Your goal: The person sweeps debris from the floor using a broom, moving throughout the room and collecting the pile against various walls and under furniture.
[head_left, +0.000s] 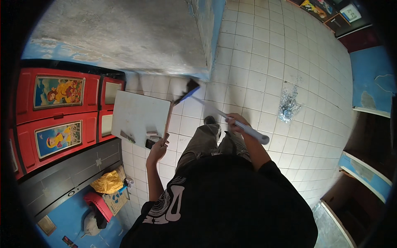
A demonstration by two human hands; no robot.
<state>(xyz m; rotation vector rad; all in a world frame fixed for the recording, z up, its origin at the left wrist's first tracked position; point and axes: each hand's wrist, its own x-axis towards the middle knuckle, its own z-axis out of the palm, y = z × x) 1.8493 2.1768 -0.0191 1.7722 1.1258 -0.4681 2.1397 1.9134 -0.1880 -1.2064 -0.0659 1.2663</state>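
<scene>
My right hand (236, 122) is wrapped round the pale grey handle of a broom (256, 134). The broom's blue and black head (189, 91) is at the floor beside the wall corner and the small table, slightly blurred. At my left side, my left hand (157, 149) is closed on the brown edge of a small white-topped table (142, 109). On that tabletop, near my left hand, lie a dark flat object (149, 144), some small pale pieces (153, 134) and a narrow grey item (127, 136) that I cannot make out. A heap of shiny silvery scraps (288, 105) lies on the tiles to the right.
A bare grey wall (136, 37) with peeling blue paint juts out ahead. Red cabinets (58, 113) with pictures stand at the left, beside a dark grey panel (78, 173). Yellow and pink items (108, 182) lie lower left. Blue shelving (370, 82) lines the right side.
</scene>
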